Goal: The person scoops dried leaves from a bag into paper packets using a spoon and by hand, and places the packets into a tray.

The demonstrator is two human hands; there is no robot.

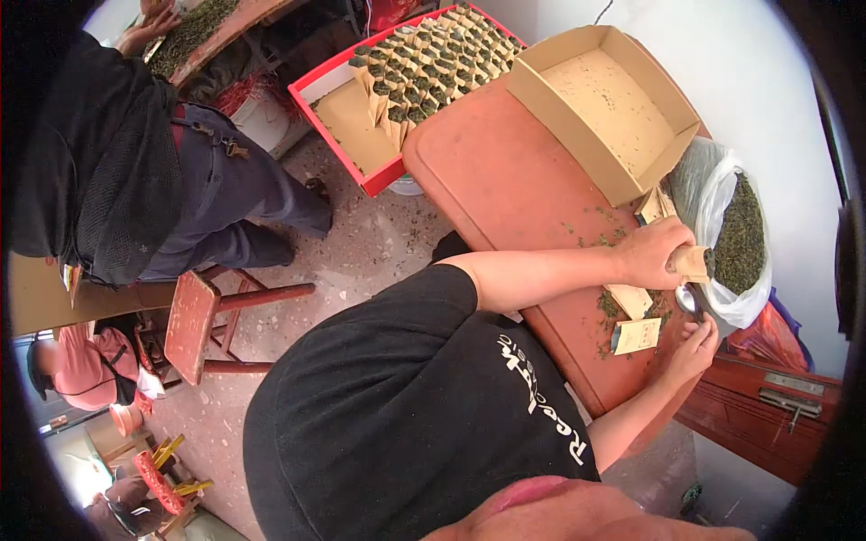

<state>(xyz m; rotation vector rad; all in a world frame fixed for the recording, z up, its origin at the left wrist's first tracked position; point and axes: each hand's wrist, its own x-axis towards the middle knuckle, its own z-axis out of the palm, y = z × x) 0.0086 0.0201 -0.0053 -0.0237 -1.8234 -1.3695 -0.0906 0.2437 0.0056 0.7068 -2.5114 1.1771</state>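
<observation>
One head-worn view from close above, downward onto hands (pixel 651 254) and red table (pixel 496 162).

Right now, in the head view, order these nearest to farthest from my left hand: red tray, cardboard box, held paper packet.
1. Held paper packet: in your left hand.
2. Cardboard box: on the red table.
3. Red tray: by the table's end, beyond the box.
</observation>
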